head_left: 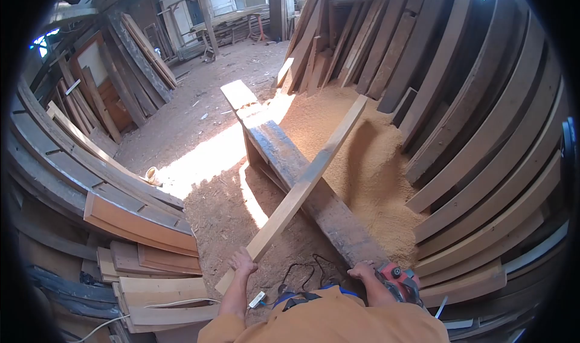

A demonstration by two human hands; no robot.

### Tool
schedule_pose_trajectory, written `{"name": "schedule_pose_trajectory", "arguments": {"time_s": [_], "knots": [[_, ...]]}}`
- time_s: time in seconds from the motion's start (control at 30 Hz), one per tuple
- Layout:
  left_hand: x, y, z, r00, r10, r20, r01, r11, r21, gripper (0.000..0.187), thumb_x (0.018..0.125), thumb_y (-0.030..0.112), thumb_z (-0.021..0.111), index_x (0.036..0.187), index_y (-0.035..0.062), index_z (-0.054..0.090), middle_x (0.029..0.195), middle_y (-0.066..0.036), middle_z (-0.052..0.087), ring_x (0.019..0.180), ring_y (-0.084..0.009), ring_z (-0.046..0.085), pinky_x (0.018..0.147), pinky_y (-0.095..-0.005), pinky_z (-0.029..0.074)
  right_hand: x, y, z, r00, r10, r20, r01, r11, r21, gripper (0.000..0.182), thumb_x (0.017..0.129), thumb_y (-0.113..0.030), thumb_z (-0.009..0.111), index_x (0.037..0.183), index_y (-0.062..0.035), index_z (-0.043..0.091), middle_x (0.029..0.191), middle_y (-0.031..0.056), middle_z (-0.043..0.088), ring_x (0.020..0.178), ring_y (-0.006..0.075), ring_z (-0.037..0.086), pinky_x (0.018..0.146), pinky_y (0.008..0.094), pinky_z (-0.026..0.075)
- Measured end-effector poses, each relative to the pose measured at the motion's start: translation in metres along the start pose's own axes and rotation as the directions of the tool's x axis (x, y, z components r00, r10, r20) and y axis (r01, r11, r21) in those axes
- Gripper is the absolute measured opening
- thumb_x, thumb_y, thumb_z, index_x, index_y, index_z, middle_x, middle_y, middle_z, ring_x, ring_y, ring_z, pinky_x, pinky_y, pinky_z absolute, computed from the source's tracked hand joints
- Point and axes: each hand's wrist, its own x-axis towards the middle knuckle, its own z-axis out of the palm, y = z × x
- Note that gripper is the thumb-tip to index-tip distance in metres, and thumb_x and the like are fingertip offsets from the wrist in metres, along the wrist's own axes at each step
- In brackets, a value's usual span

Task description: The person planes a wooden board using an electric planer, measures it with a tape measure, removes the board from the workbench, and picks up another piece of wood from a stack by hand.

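A long, pale wooden board (296,198) lies slantwise across a thick, worn plank bench (344,225). My left hand (243,262) is wrapped around the board near its lower left end. At the near end of the bench, my right hand (364,271) rests on the wood, its fingers only partly visible. Just right of that wrist sits a red and black electric planer (400,281), partly behind my forearm. A dark cord (308,264) loops on the ground between my arms. By my left forearm is a small white plug or socket (257,299).
Sawdust (377,186) is heaped right of the bench. Tall planks (471,137) lean along the right side. Stacked boards (163,282) and orange-brown panels (142,225) fill the left. A pale cable (175,304) crosses the stack. Sawhorses (257,25) stand at the back.
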Motion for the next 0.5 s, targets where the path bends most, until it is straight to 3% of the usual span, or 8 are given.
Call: {"name": "schedule_pose_trajectory", "arguments": {"time_s": [0.1,0.2,0.3,0.4,0.5], "knots": [[0.010,0.003,-0.008,0.997,-0.071,-0.025,0.072,0.995,0.071,0.083,0.069,0.031,0.083,0.138,0.0088,0.041,0.137,-0.021,0.053,0.134,-0.0383,0.049,0.108,-0.0525,0.037,0.003,0.005,-0.014,0.986,-0.151,0.067,0.157,0.983,-0.094,0.082,0.086,-0.056,0.065,0.144,-0.0003,0.053,0.157,0.0270,0.039,0.147,0.0423,0.036,0.121,0.0526,0.028],[0.019,0.002,-0.020,0.995,-0.097,-0.007,0.097,0.993,0.073,0.092,0.068,0.031,0.084,0.143,0.0086,0.036,0.139,-0.020,0.051,0.135,-0.0379,0.048,0.110,-0.0536,0.036,0.031,0.011,-0.014,0.945,-0.285,0.162,0.303,0.947,-0.103,0.064,0.084,-0.052,0.063,0.126,-0.0036,0.069,0.141,0.0240,0.058,0.135,0.0386,0.052,0.115,0.0507,0.037],[0.041,-0.007,-0.012,0.992,-0.114,-0.052,0.119,0.988,0.094,0.096,0.067,0.031,0.085,0.145,0.0093,0.034,0.139,-0.020,0.051,0.135,-0.0382,0.047,0.111,-0.0554,0.033,0.076,0.019,0.012,0.950,-0.289,0.114,0.291,0.957,0.005,0.057,0.083,-0.047,0.061,0.121,-0.0046,0.072,0.133,0.0224,0.064,0.126,0.0386,0.060,0.107,0.0484,0.045],[0.056,-0.008,-0.010,0.986,-0.145,-0.081,0.153,0.983,0.100,0.093,0.067,0.029,0.086,0.143,0.0098,0.036,0.139,-0.020,0.050,0.134,-0.0386,0.046,0.112,-0.0561,0.032,0.038,0.017,-0.027,0.959,-0.271,0.085,0.270,0.963,0.019,0.058,0.083,-0.047,0.061,0.121,-0.0044,0.071,0.133,0.0227,0.064,0.123,0.0406,0.061,0.103,0.0463,0.049],[0.060,-0.006,-0.014,0.980,-0.174,-0.094,0.179,0.982,0.056,0.091,0.067,0.027,0.085,0.142,0.0112,0.036,0.140,-0.021,0.049,0.135,-0.0383,0.045,0.113,-0.0556,0.030,0.076,0.026,-0.018,0.959,-0.261,-0.111,0.271,0.958,0.095,0.062,0.084,-0.051,0.062,0.122,-0.0033,0.070,0.134,0.0226,0.063,0.126,0.0395,0.059,0.105,0.0456,0.047]]}}
